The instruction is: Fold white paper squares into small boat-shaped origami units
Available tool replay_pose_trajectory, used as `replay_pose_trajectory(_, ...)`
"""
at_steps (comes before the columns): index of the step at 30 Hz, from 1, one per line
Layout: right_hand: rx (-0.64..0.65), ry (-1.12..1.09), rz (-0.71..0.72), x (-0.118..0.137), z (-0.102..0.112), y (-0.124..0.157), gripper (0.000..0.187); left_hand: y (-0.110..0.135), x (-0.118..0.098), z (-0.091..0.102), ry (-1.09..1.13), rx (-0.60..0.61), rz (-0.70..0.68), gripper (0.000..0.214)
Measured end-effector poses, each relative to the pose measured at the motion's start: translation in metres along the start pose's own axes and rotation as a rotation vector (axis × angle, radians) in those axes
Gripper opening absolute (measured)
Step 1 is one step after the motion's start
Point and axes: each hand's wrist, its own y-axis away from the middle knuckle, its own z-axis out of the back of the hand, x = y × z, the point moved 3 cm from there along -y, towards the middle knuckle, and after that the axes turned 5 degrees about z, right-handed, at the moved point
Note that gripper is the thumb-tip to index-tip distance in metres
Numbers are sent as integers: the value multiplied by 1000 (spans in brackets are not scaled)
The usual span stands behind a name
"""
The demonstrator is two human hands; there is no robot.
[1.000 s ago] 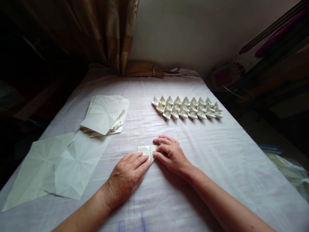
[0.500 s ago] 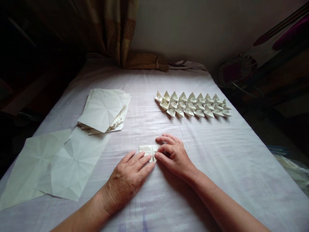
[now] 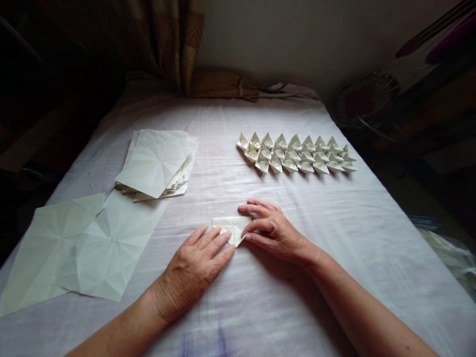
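A small folded piece of white paper [image 3: 230,225] lies on the white cloth [image 3: 260,292] in front of me. My left hand [image 3: 193,270] rests flat, fingers stretched out, with its fingertips pressing the paper's near left edge. My right hand [image 3: 273,230] is curled over the paper's right end, fingers bent and pressing down on it. Neither hand lifts the paper off the cloth.
A stack of creased white sheets [image 3: 158,163] lies at the left, with two flat creased sheets [image 3: 78,248] nearer me. Several small folded paper pieces [image 3: 297,156] stand in rows at the back right. A curtain [image 3: 178,44] hangs behind. Clutter [image 3: 442,243] lies off the right edge.
The hands stay on the folded paper; my right fingers have shifted slightly, showing more of the paper. The view has tilted a little, so everything sits slightly higher in frame.
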Motion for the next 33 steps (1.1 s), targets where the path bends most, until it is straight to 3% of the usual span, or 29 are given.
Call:
replay_pose_trajectory(10,-204,-13,-211,6,-16,-8,12,1,0,-1,-4,-29,-11,26)
replay_pose_trajectory(33,-248,18,-271,10,-21,-11,14,-2,-3,0,-47,-48,-19,33)
